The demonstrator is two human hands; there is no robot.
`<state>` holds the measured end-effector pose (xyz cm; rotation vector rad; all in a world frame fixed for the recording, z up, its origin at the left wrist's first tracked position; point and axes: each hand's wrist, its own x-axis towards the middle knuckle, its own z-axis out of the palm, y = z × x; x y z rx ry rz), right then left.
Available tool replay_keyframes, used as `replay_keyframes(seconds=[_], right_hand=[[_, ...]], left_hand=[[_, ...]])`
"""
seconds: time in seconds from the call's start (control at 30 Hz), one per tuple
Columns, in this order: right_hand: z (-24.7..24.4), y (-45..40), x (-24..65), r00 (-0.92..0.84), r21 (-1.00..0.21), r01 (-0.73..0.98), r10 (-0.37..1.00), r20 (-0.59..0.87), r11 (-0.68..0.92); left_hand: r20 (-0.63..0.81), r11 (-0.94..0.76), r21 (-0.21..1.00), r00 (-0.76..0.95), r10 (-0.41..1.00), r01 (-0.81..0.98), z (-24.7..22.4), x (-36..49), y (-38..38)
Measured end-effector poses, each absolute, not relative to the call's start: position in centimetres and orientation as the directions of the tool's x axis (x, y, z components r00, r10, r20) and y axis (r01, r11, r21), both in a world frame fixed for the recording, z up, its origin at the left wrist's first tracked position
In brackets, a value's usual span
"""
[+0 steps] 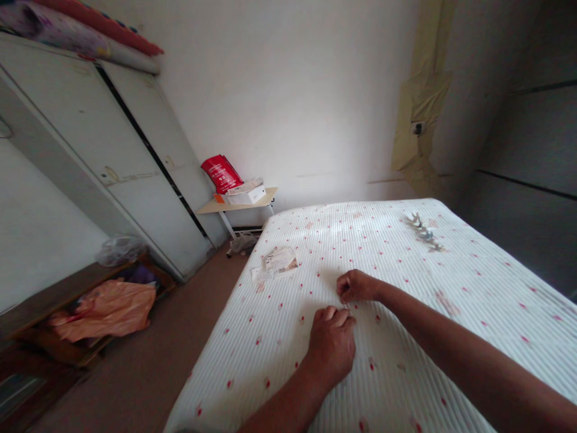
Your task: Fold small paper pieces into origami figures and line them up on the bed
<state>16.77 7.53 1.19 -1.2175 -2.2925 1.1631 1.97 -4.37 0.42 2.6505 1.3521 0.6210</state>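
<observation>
Both my hands are over the near middle of a white ribbed bed cover (333, 252) with small red dots. My left hand (332, 340) is closed, its fingers curled down at the cover. Just beyond it and slightly to the right, my right hand (356, 285) is closed in a pinch. A faint thin strand seems to run between the two hands, too fine to make out. Left of my hands lies a clear packet with a printed paper (282, 260). Toward the far right of the bed rests a row of small greyish, branching pieces (424, 233).
Beyond the bed's far left corner, a small table (210, 207) bears a red bag (222, 174) and a white box (247, 193). A wardrobe (112, 150) stands at the left, with an orange bag (108, 310) on a low wooden shelf nearer. A socket (418, 127) is on the wall.
</observation>
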Motion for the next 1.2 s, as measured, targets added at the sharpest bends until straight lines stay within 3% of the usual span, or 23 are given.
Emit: replay_keyframes(seconds=[0.33,0.57,0.7,0.9,1.03,1.2], right_hand=[[0.9,7.4,16.8,-0.559,-0.818,0.509,0.826,-0.076,0.269],[0.4,7.4,18.3,-0.64,-0.893,0.4,0.76,-0.112,0.205],[-0.1,7.6,18.2,-0.613,-0.876,0.424,0.785,-0.091,0.23],[-0.5,7.5,17.7,-0.572,-0.861,0.44,0.819,-0.048,0.256],[-0.6,6.9,17.9,-0.547,-0.863,0.423,0.837,0.0,0.276],[-0.7,5.9,18.5,-0.507,-0.91,0.324,0.859,0.065,0.26]], left_hand=[[0.335,-0.571,0.281,0.479,0.811,0.771,0.7,2.1,-4.6],[0.315,-0.57,0.293,0.485,0.816,0.768,0.6,1.9,-4.5],[0.317,-0.576,0.32,0.488,0.814,0.753,0.7,2.0,-4.5],[0.376,-0.565,0.495,0.424,0.824,0.66,-0.2,1.3,-3.5],[0.383,-0.442,0.644,0.237,0.893,0.625,-1.0,0.7,-1.8],[0.376,-0.505,0.56,0.342,0.861,0.657,-1.1,1.1,-0.4]])
